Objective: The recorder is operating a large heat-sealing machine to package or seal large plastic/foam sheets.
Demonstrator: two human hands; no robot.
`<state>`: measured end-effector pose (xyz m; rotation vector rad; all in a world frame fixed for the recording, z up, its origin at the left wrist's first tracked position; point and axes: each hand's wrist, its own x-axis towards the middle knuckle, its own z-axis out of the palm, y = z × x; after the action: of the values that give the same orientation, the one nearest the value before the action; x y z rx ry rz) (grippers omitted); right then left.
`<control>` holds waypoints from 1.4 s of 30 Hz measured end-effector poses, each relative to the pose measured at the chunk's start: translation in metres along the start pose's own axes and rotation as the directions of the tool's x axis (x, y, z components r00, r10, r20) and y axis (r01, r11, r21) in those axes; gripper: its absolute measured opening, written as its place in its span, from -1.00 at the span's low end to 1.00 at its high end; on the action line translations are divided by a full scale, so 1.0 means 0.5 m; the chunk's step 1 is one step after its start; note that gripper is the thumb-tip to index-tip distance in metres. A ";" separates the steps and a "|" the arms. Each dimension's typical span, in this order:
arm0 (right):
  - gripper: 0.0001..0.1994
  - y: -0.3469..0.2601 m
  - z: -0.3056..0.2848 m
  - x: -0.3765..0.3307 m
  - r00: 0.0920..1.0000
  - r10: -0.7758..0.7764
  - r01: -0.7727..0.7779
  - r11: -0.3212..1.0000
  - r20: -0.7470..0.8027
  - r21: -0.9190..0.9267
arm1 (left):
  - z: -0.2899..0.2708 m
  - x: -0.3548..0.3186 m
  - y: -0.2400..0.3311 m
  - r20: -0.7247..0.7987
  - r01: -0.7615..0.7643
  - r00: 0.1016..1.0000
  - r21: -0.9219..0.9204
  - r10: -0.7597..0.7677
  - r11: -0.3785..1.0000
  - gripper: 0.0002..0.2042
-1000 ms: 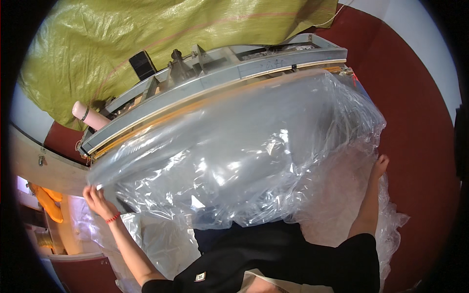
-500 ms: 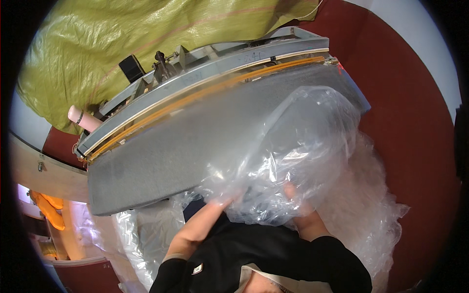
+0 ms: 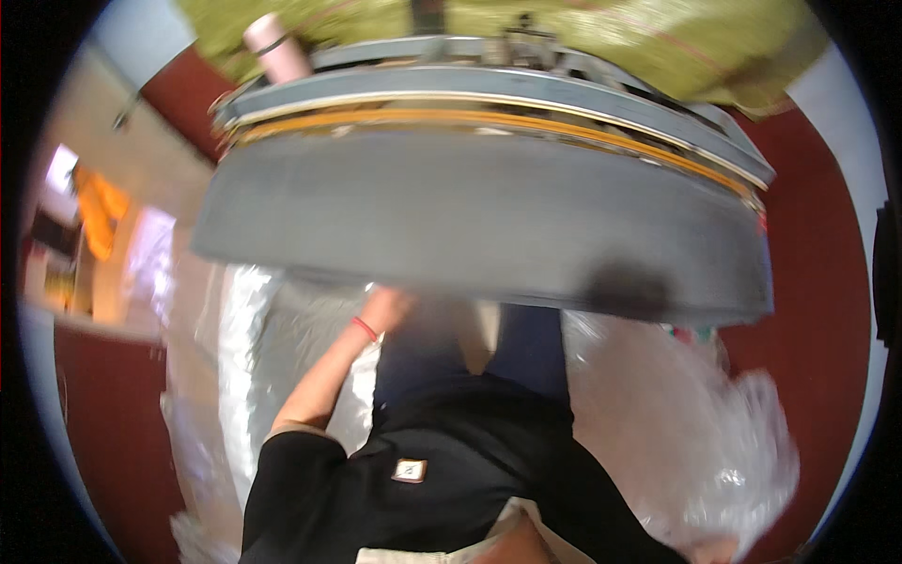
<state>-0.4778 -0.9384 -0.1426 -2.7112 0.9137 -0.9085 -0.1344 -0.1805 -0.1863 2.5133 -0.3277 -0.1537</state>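
A long grey padded board [image 3: 470, 216] lies across the scene in front of me. My left hand [image 3: 387, 308] is just below its near edge, a red band around the wrist. Motion blurs its fingers, and I see nothing plainly held. Low at the right, my right hand [image 3: 712, 550] is partly cut off by the picture's lower edge, beside crumpled clear plastic sheeting [image 3: 723, 470]. Its fingers do not show clearly, so whether it grips the plastic cannot be told.
Behind the board runs a grey metal frame [image 3: 564, 86] with an orange strip [image 3: 413, 117]. A pink cylinder [image 3: 278, 49] stands at the far left, near yellow-green woven sheeting [image 3: 648, 42]. More clear plastic [image 3: 249, 348] lies at my left. Dark red floor [image 3: 817, 282] shows at right.
The clear plastic that I held over the board's right part is off it. My right hand has moved down to the lower right; my left hand is up at the board's edge. The view has turned.
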 end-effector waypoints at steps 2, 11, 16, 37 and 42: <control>-0.58 -0.085 -0.004 0.088 0.992 -0.125 0.125 0.992 0.017 0.017 | -0.025 -0.079 -0.172 -0.266 0.162 0.949 -0.052 -0.170 0.985 -0.80; -0.61 -0.314 -0.074 0.245 0.882 -0.452 0.450 0.892 -0.134 -0.045 | -0.279 -0.260 -0.426 -0.707 0.687 0.561 0.106 -0.432 0.719 -0.61; -0.65 -0.493 0.159 0.344 0.903 -0.428 0.420 0.858 0.039 -0.295 | -0.302 -0.359 -0.446 -0.591 0.865 0.491 0.243 -0.640 0.439 -0.87; -0.66 -1.290 0.281 -0.225 -0.421 -0.830 -0.464 0.543 0.366 0.700 | -0.050 -0.198 0.220 -0.282 -0.419 0.876 -0.041 0.391 0.907 -0.91; -0.89 -1.231 0.266 -0.171 -0.269 -0.869 -0.451 0.495 0.416 0.742 | -0.130 -0.148 0.273 -0.322 -0.531 0.781 0.109 0.535 0.841 -0.77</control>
<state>-0.1432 -0.3994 -0.1026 -1.5232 -0.6602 0.9487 -0.2211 -0.2338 -0.0520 2.2929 -0.8767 0.5094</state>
